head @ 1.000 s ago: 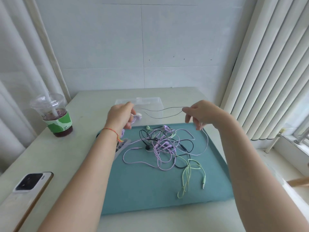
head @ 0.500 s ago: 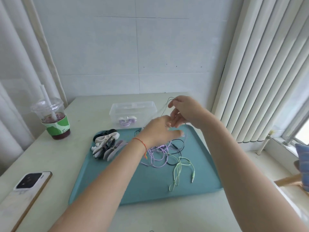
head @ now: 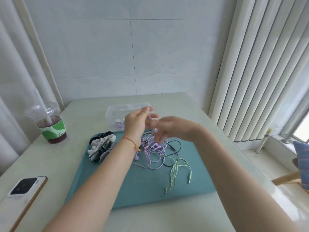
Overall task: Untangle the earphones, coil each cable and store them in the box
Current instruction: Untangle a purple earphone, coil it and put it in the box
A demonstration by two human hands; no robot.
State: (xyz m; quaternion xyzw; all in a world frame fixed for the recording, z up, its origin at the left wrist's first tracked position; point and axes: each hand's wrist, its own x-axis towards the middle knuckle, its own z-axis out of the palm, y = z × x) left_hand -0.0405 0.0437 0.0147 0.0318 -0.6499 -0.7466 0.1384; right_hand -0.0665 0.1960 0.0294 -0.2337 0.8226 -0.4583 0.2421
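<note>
Both hands dropped over the tangle (head: pixel 155 149); left hand (head: pixel 136 122) fingers pinch purple cable; right hand (head: pixel 168 129) blurred.

Soft pastels on a pale desk

The tray (head: pixel 133 190) is muted teal, and on it lies a tangle of cables: lilac (head: pixel 154 162), black (head: pixel 175 148) and pale mint green (head: pixel 175 169). At the tray's left edge is a heap of black and white clips (head: pixel 100 146). The box (head: pixel 120 111) is clear plastic with a bit of lilac inside. The cup (head: pixel 50 124) is clear with a dark reddish drink and a green and white sleeve. The phone (head: pixel 23 190) is white with a black camera block and a tan edge. A red and yellow string (head: pixel 132 142) circles the left wrist. The desk (head: pixel 50 164) is cream, the wall pale grey-white, the blinds (head: pixel 260 64) off-white.
</note>
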